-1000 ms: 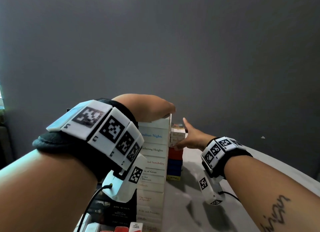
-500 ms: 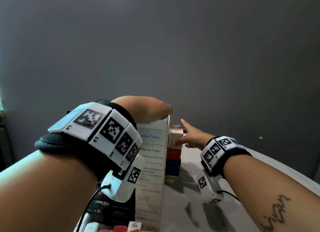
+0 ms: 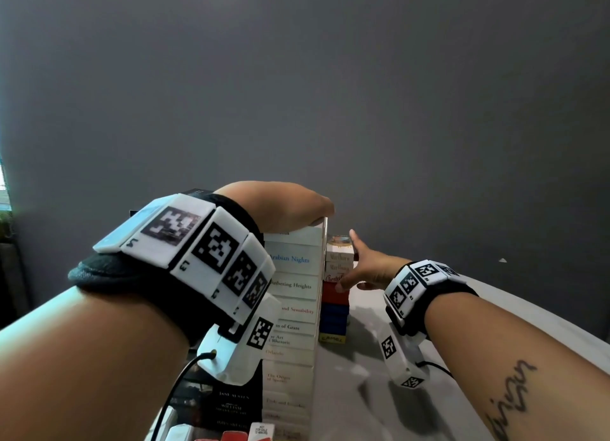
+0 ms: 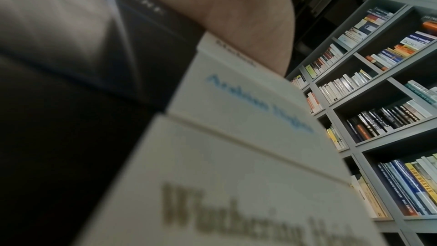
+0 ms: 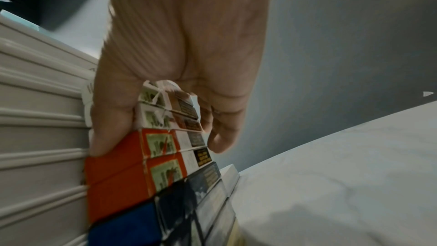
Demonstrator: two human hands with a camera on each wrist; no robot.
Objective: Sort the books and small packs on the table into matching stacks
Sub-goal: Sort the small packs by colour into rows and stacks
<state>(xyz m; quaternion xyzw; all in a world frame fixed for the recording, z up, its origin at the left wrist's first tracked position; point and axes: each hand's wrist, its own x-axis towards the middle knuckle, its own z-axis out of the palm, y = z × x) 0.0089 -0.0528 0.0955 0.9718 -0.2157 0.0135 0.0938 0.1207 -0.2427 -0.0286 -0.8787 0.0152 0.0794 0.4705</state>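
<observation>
A tall stack of white books (image 3: 293, 285) stands on the table, seen close up in the left wrist view (image 4: 236, 137). My left hand (image 3: 290, 206) rests palm-down on its top book; its fingers are hidden. Right beside it stands a lower stack of small packs (image 3: 335, 312): white ones on top, then red, blue and a yellow one. My right hand (image 3: 361, 269) reaches to the upper packs. Its thumb (image 5: 111, 128) presses their near face, and its fingers (image 5: 220, 137) lie loosely along the far side.
Dark-spined books (image 3: 231, 404) are piled under my left wrist. More small packs (image 3: 260, 430) lie at the bottom edge. The white table (image 3: 495, 308) stretches away to the right. Filled bookshelves (image 4: 378, 100) stand behind, and a grey wall is ahead.
My right thumb has slid slightly down the front of the pack stack, toward the red packs. My left hand has stayed on top of the white books.
</observation>
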